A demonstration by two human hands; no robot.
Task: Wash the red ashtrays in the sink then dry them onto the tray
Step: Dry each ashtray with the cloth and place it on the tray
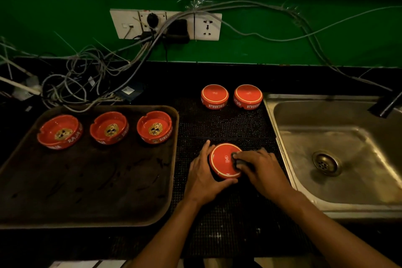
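Note:
A red ashtray (pixel 223 160) lies upside down on the black rubber mat (pixel 226 124) between tray and sink. My left hand (pixel 205 177) grips its left side. My right hand (pixel 260 168) presses a dark cloth (pixel 236 162) onto its base. Two more upturned red ashtrays (pixel 214 95) (pixel 248 96) sit at the mat's far edge. Three red ashtrays (pixel 59 131) (pixel 109 127) (pixel 154 126) stand upright in a row along the far side of the brown tray (pixel 87 180). The steel sink (pixel 339 148) is on the right, with no ashtray in it.
A black tap (pixel 386 104) leans over the sink's far right corner. Tangled grey cables (pixel 87 78) lie behind the tray, running up to a white socket strip (pixel 165 24) on the green wall.

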